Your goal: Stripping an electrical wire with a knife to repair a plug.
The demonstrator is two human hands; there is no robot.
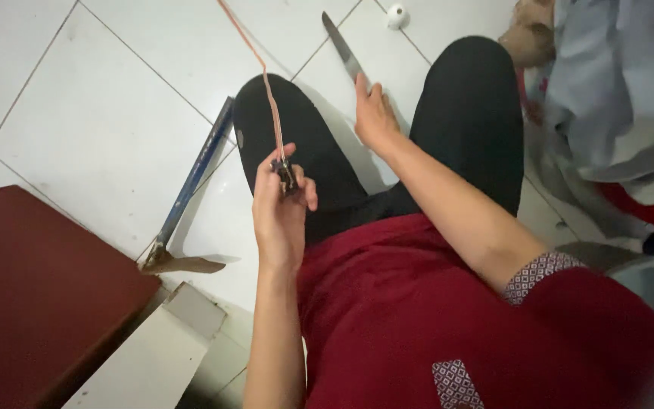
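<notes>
the left hand (pixel 281 208) pinches the end of a thin orange strip (pixel 255 57) that goes up over the left knee, and the right hand (pixel 375 113) grips a knife (pixel 342 47) above the white tile floor (pixel 100 113).

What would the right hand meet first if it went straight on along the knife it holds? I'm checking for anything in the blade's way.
Probably only bare floor tile: the right hand points its knife up-left, passing left of the small white knob. Depth is unclear.
</notes>
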